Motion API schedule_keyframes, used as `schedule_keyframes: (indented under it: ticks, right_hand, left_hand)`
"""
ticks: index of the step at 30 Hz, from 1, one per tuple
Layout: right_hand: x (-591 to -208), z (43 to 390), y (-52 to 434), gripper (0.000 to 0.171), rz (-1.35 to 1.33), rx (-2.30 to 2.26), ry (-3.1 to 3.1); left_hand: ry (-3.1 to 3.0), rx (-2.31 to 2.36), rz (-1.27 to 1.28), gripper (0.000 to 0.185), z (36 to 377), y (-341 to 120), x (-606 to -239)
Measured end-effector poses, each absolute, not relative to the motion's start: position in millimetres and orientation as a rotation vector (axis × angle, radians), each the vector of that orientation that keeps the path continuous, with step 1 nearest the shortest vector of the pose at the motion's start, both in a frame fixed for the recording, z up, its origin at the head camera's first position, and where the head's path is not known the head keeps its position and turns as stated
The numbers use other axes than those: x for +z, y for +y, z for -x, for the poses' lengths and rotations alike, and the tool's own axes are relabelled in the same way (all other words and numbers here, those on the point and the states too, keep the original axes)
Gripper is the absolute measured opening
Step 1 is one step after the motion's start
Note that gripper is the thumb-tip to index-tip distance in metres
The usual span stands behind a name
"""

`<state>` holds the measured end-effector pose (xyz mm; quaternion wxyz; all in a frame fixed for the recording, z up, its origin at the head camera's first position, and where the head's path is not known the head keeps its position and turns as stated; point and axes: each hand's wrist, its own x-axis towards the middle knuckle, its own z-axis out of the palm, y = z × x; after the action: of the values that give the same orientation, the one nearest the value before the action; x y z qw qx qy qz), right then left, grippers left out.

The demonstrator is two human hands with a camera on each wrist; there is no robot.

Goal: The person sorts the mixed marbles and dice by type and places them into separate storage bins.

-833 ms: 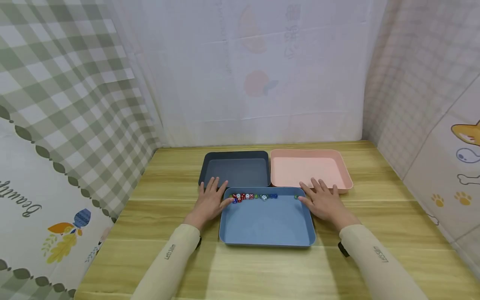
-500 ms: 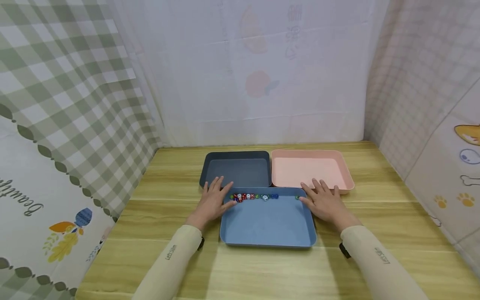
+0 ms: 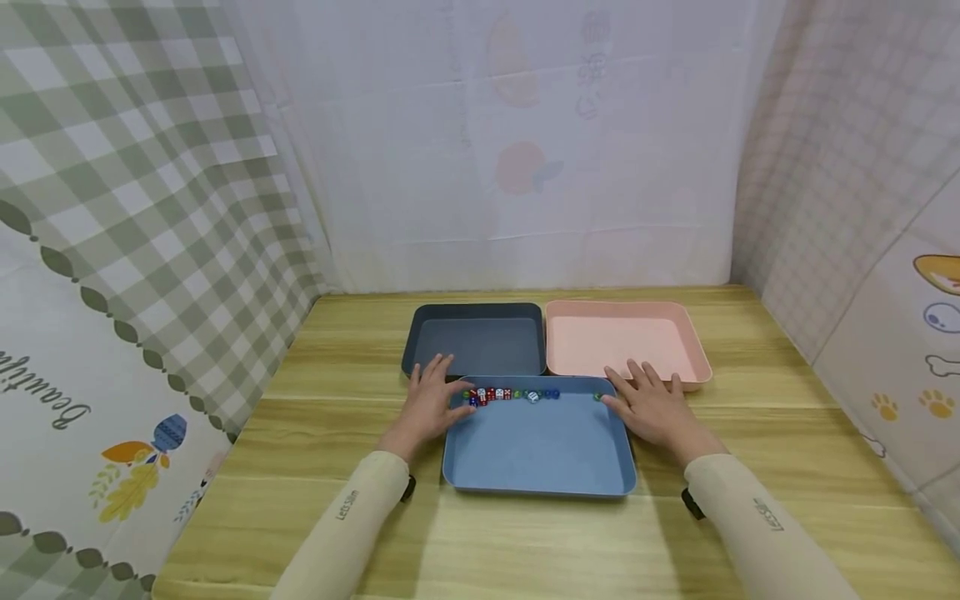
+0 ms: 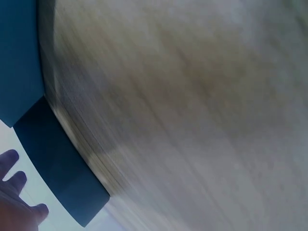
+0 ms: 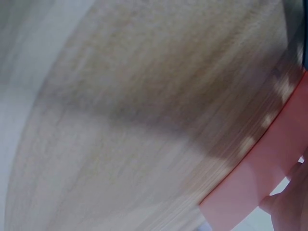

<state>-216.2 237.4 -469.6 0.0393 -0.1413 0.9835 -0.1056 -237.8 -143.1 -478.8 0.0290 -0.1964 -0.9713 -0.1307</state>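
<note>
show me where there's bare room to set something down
Free: the blue tray on the near side of its dice and marbles; inside the dark tray and pink tray; the table between both sleeves. Crowded: the blue tray's far edge, between left hand and right hand.

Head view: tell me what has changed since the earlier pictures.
The left hand has swung its index finger inward over the blue tray, so finger and thumb now point at the left end of the dice, their tips apart. Nothing was visibly taken hold of or let go. The whole view shifts slightly. The right hand, dark tray, pink tray and dice stay as they were.
</note>
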Motion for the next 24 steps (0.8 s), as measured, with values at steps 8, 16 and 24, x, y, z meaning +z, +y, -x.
schedule_keyframes:
  ticks: [8, 16, 24]
  right_hand:
    - [-469.8, 215.9, 237.6, 0.070, 0.429, -0.317, 3.014]
    - [-470.1, 212.2, 240.0, 0.071, 0.419, -0.351, 2.995]
    - [-466.8, 212.0, 235.3, 0.070, 0.437, -0.355, 3.011]
  left_hand:
    - [-3.028, -0.376, 0.538, 0.034, 237.5, -138.5, -478.3]
    - [-3.050, -0.372, 0.541, 0.031, 235.7, -136.1, -478.3]
    - [-3.044, -0.422, 0.532, 0.024, 235.7, -137.7, -477.7]
